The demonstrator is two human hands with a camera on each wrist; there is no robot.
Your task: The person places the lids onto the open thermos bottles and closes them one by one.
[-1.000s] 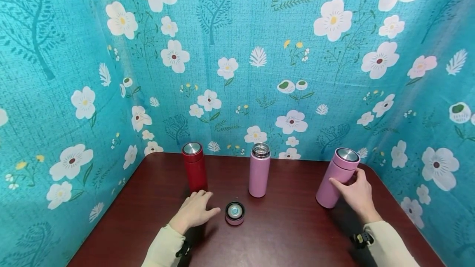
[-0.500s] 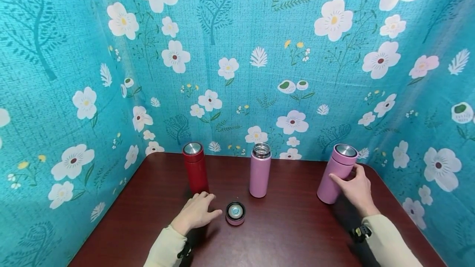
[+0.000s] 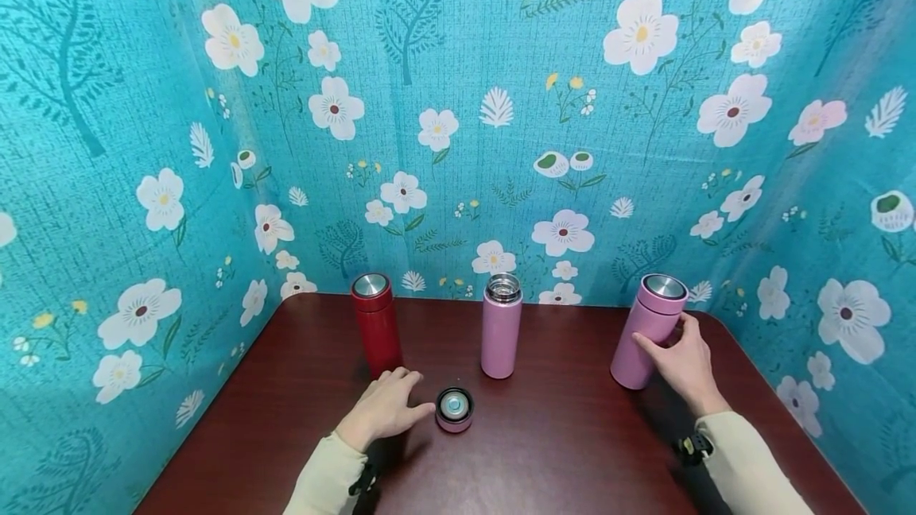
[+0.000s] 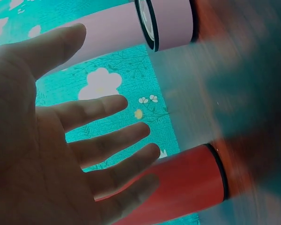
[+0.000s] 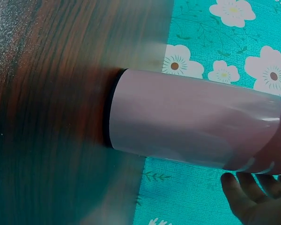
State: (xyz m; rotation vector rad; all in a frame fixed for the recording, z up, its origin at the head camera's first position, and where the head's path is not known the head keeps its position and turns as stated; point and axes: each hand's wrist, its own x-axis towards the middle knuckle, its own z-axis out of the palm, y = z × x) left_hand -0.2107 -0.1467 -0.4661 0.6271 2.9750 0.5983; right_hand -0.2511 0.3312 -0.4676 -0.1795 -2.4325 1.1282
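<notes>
Gripping a capped pink bottle [image 5: 192, 119] with right hand [image 3: 685, 364], left hand [image 3: 386, 405] spread, loose lid [image 3: 454, 412] just beside it

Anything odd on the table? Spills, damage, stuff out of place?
Mainly the middle pink bottle: uncapped, while the red bottle and the pink bottle in the right hand have their tops on. A loose pink lid lies underside up near the left hand. No spill or damage visible.

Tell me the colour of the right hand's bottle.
The bottle is mauve-pink; the head view shows it best.
</notes>
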